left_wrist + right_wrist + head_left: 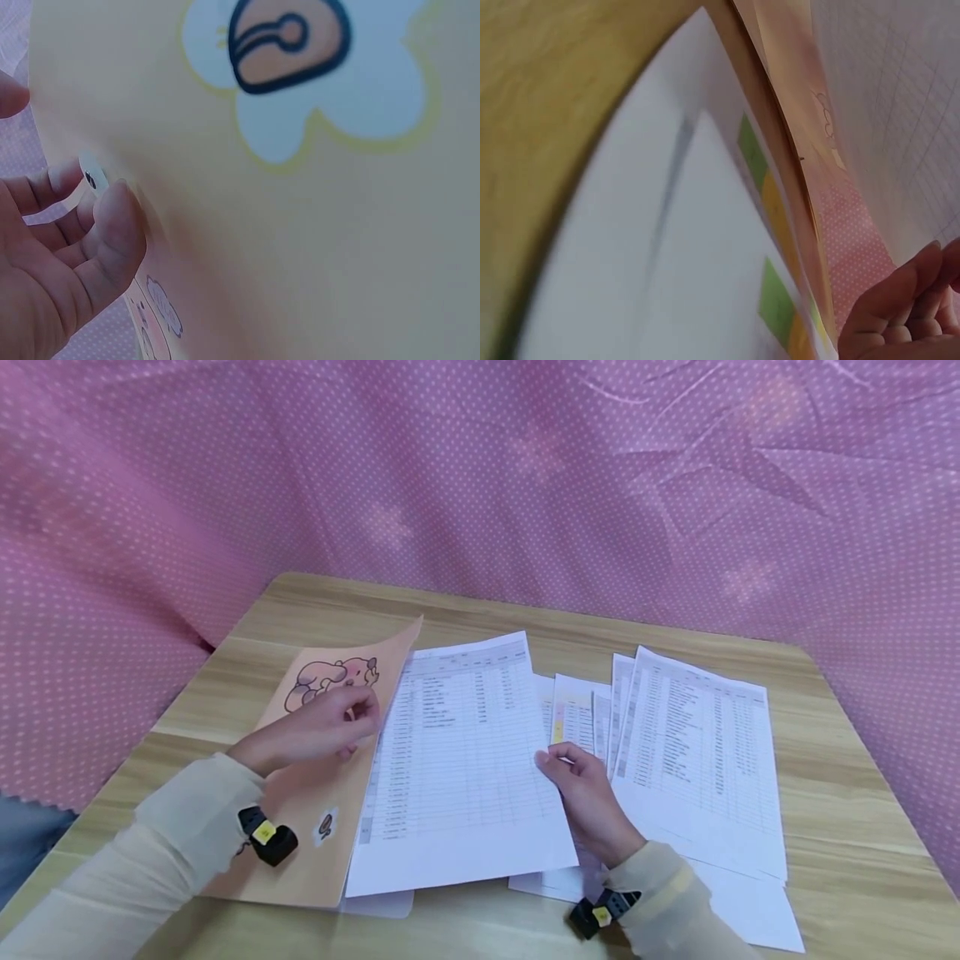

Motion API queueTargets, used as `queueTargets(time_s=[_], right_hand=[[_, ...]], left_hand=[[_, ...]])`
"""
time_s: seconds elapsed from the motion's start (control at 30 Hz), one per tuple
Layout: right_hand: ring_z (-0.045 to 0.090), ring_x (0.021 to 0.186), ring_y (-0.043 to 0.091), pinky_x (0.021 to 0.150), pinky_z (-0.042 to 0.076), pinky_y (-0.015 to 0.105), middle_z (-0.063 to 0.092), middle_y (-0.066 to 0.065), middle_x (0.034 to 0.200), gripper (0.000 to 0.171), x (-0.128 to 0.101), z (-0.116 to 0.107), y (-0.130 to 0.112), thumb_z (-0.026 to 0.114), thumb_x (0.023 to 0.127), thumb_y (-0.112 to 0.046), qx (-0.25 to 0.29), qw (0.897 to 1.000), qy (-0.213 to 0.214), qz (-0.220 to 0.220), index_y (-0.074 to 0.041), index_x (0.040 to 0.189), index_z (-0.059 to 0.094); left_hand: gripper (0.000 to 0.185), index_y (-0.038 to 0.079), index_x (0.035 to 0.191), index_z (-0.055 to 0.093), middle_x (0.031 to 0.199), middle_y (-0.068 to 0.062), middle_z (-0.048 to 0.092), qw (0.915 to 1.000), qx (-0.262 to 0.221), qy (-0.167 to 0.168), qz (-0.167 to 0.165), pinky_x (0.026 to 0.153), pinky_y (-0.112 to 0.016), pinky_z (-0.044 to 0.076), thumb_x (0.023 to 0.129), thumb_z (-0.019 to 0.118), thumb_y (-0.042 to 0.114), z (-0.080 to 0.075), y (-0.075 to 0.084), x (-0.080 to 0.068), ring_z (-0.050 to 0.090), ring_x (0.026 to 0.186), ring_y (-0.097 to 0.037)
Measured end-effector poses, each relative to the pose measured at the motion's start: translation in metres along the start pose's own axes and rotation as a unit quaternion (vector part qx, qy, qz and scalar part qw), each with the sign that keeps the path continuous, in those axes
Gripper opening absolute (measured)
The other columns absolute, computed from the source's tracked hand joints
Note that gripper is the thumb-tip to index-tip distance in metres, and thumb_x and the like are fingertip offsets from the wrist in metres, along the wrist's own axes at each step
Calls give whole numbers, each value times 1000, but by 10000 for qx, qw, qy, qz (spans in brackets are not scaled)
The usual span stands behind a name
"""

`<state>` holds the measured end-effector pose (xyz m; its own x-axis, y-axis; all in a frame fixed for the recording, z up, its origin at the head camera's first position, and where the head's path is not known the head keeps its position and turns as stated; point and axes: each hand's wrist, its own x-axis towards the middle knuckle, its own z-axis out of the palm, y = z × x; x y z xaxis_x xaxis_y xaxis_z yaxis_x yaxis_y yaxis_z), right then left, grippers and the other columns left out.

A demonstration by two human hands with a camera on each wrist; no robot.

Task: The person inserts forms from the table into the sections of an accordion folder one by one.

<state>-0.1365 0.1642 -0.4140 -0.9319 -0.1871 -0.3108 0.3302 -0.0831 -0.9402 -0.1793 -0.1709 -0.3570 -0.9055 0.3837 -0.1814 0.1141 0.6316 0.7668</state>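
Left hand (333, 722): pinching peach, flexible, cartoon-printed folder cover (315, 787) | right hand (592, 797): gripping right edge of white, rectangular, table-printed paper sheet (465, 768), just right of cover | I'd hold cover wide, sheet flat, uncreased

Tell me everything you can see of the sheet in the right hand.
The sheet is white, thin and paper-like, printed with a ruled table under a greyish header; the text is too small to read. A blank strip runs along the bottom. The right hand pinches its right edge. It slants, its left edge beside the peach folder's lifted cover; whether they touch is unclear.
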Motion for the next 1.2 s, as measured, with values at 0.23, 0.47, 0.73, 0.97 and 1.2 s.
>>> queueTargets(time_s=[0.23, 0.47, 0.73, 0.97, 1.2], right_hand=[[68, 88, 25, 71, 57, 43, 65, 14, 109, 27, 2, 6, 5, 54, 95, -28, 257, 9997, 21, -40, -3, 105, 51], [67, 81, 22, 65, 56, 34, 67, 12, 100, 23, 3, 14, 6, 55, 95, -24, -29, 9996, 229, -181, -2, 102, 54], [68, 80, 21, 64, 54, 32, 69, 11, 99, 24, 4, 20, 8, 54, 95, -24, -72, 9996, 200, -183, -3, 106, 54], [68, 83, 21, 67, 53, 29, 69, 10, 102, 27, 5, 32, 9, 54, 95, -29, -304, 9994, 62, -134, -5, 108, 53], [68, 86, 20, 71, 50, 27, 69, 10, 106, 30, 6, 42, 10, 53, 96, -31, -622, 9977, -229, -155, -6, 112, 51]], left_hand=[[16, 4, 92, 52, 84, -9, 49, 10000, -44, -41, 32, 50, -24, 44, 92, 49, 19, 2, -1, 2, 50, 60, -17], [16, 4, 92, 52, 84, -8, 49, 10000, -37, -33, 57, 50, -24, 43, 92, 49, 20, 3, -1, 3, 50, 59, -16], [16, 4, 92, 52, 83, -8, 49, 10000, -25, -27, 84, 49, -23, 43, 93, 49, 20, 4, -1, 4, 49, 58, -16], [17, 4, 93, 52, 83, -8, 48, 10000, -55, -43, 47, 49, -23, 42, 93, 50, 20, 4, -2, 3, 49, 59, -16], [18, 4, 91, 51, 85, -8, 48, 9998, -141, -65, 89, 51, -23, 43, 94, 49, 22, 5, -2, 3, 48, 60, -16]])
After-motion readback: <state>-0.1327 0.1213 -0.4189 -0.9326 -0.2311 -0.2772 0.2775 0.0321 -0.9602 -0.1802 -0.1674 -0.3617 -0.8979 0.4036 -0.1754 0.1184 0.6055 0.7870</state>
